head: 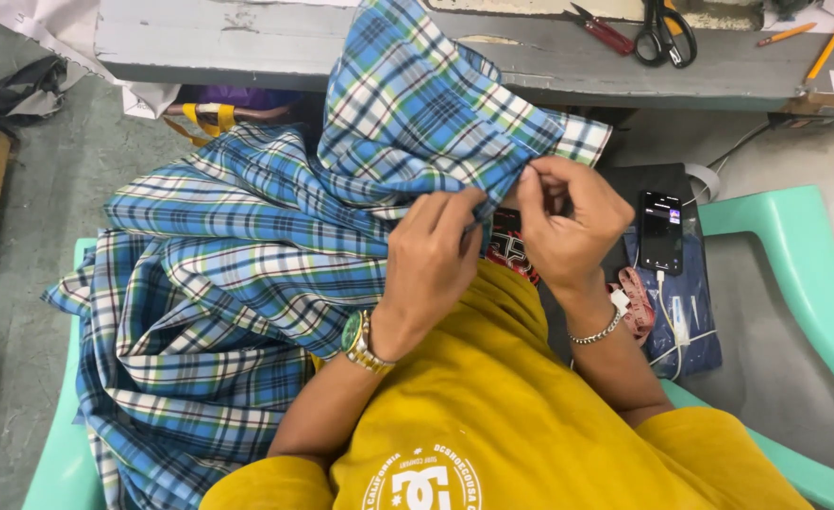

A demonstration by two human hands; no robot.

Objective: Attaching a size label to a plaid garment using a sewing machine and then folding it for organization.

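A blue, white and green plaid garment [237,264] lies bunched over my lap and rises toward the table. My left hand [434,260], with a gold watch at the wrist, pinches a folded edge of the plaid cloth. My right hand [568,222], wearing a silver chain bracelet, pinches the same edge right beside it, fingertips nearly touching the left hand's. Whether a needle or thread is between the fingers cannot be seen. I wear a mustard yellow shirt [502,406].
A grey worktable [341,47] ahead holds black-handled scissors [667,33], a red-handled tool [606,33] and pencils [827,42]. A phone [660,231] on a cable and a pink measuring tape [636,302] rest on dark cloth at my right. Green plastic chair arms [794,264] flank me.
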